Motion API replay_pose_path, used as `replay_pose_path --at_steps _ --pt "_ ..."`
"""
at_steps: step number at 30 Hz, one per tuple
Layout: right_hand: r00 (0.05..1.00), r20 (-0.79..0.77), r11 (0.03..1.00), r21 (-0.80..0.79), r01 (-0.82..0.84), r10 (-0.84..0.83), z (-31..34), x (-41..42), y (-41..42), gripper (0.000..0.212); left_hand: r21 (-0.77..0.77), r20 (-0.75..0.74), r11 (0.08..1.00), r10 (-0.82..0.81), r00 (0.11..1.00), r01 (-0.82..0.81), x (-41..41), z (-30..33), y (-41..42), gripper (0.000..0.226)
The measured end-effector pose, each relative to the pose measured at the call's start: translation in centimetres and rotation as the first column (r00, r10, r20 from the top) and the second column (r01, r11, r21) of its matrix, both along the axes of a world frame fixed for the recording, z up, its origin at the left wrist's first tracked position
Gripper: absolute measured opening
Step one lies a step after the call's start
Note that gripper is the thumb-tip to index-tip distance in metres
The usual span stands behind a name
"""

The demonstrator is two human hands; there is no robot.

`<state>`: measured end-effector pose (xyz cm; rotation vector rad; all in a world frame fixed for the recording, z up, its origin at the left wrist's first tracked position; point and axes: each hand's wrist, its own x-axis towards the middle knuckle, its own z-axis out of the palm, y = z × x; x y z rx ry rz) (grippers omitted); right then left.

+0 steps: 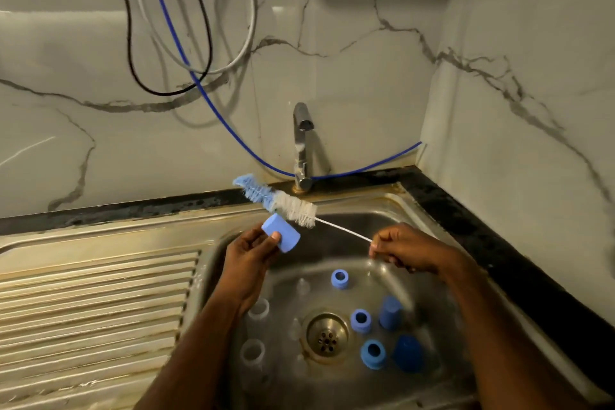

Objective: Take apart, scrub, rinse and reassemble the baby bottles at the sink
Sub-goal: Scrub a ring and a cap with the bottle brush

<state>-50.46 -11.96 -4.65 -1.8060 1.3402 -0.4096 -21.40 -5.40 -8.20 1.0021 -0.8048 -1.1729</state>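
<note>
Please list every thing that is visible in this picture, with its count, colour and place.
light blue plastic cap: one, left hand pinches it
wire-handled bottle brush: one, blue and white bristles, right hand holds handle
blue ring collars: three, in basin
blue caps in basin: two, right of drain
clear bottle bodies: two, basin left
steel sink: one
chrome tap: one, behind basin
wall cables: black, white, blue
left hand
right hand

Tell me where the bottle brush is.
Head view: the brush is in the air over the sink's back rim, below the tap; the right hand pinches its wire handle.
</note>
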Motion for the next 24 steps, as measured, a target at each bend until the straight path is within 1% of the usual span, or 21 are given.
replay_pose_path --at_steps 2,3,6,8,10,12,13,17,19,21,24 --pt "1.0 0.018 0.984 -0.175 0.017 -0.014 -0.4 -1.4 -0.6 0.015 -0.013 0.162 0.999 -0.04 0.986 0.042 -1.6 -0.7 -0.1 0.047" --pt "0.999 0.043 0.973 -0.23 0.032 -0.023 -0.7 -2.1 -1.0 0.011 -0.011 0.219 0.998 -0.053 0.974 0.057 -2.7 -1.0 -0.2 0.047" --pt "0.994 0.096 0.947 -0.311 0.077 -0.049 -1.8 -3.0 -2.0 0.006 -0.014 0.37 0.996 -0.076 0.926 0.088 -5.7 -1.8 -1.7 0.042" --pt "0.991 0.103 0.92 -0.373 0.123 -0.091 -2.6 -3.1 -2.7 0.012 -0.005 0.479 0.991 -0.113 0.871 0.132 -7.5 -2.7 -3.7 0.042" --pt "0.985 0.125 0.897 -0.41 0.164 -0.123 -3.0 -3.0 -3.1 0.016 0.01 0.599 0.987 -0.136 0.789 0.162 -9.0 -3.7 -5.8 0.042" --pt "0.977 0.154 0.88 -0.43 0.203 -0.15 -3.2 -3.0 -3.4 0.017 0.048 0.743 0.989 -0.131 0.657 0.143 -10.3 -5.0 -8.0 0.039" --pt "0.975 0.159 0.876 -0.435 0.209 -0.154 -3.2 -3.1 -3.4 0.017 0.071 0.789 0.989 -0.133 0.6 0.126 -10.9 -5.8 -8.9 0.039" --pt "0.976 0.152 0.874 -0.44 0.207 -0.155 -3.1 -3.1 -3.5 0.016 0.189 0.863 0.977 -0.213 0.458 0.1 -11.9 -9.4 -12.2 0.047" --pt "0.974 0.158 0.873 -0.436 0.217 -0.163 -3.3 -2.9 -3.7 0.017 0.233 0.891 0.969 -0.249 0.381 0.087 -12.3 -10.7 -13.1 0.047" --pt "0.972 0.166 0.874 -0.431 0.225 -0.168 -3.7 -2.5 -3.9 0.019 0.247 0.906 0.966 -0.26 0.335 0.08 -13.1 -10.8 -13.1 0.046" --pt "0.974 0.148 0.885 -0.41 0.22 -0.174 -3.9 -1.9 -4.0 0.018 0.26 0.917 0.962 -0.272 0.291 0.078 -14.0 -11.2 -12.8 0.046"
